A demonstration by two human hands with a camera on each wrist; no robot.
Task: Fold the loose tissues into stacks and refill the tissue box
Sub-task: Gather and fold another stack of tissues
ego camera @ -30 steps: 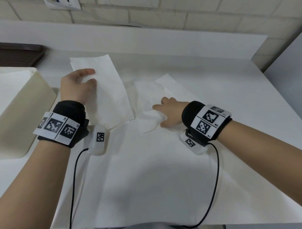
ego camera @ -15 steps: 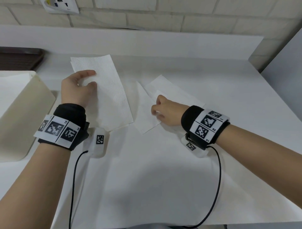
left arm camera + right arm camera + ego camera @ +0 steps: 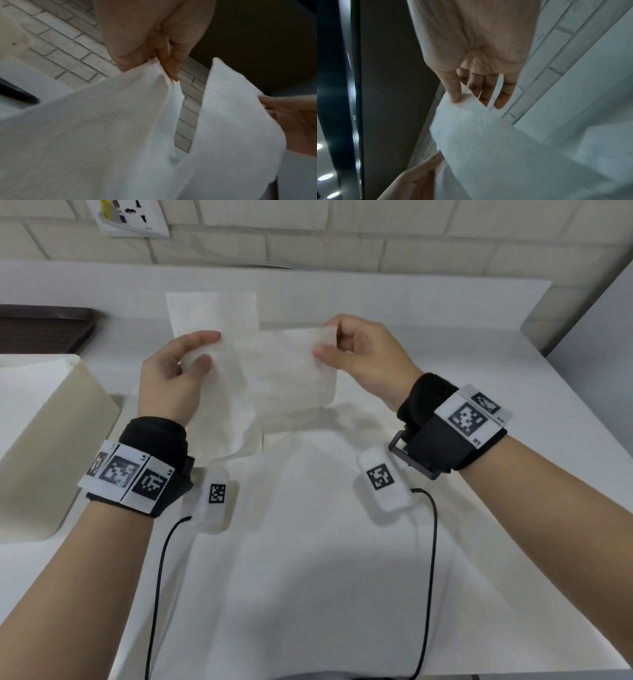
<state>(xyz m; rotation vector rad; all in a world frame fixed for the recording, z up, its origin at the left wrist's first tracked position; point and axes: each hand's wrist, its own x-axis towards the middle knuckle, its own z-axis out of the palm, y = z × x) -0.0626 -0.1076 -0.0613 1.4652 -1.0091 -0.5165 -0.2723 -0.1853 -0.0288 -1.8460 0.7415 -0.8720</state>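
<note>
A loose white tissue hangs stretched between both hands above the table. My left hand pinches its left top corner between thumb and fingers, and the left wrist view shows that pinch on the tissue. My right hand pinches the right top corner; in the right wrist view the thumb and fingers nip the tissue's edge. A folded tissue lies flat on the table behind it, partly hidden. The cream tissue box stands at the left.
A white sheet covers the table in front of me. A dark tray sits at the far left by the raised back ledge. A brick wall with a socket plate is behind. The table's right edge runs close by.
My right hand lifted the loose tissue off the table. My left hand left the flat folded tissue and took the other corner. Both hands are raised now.
</note>
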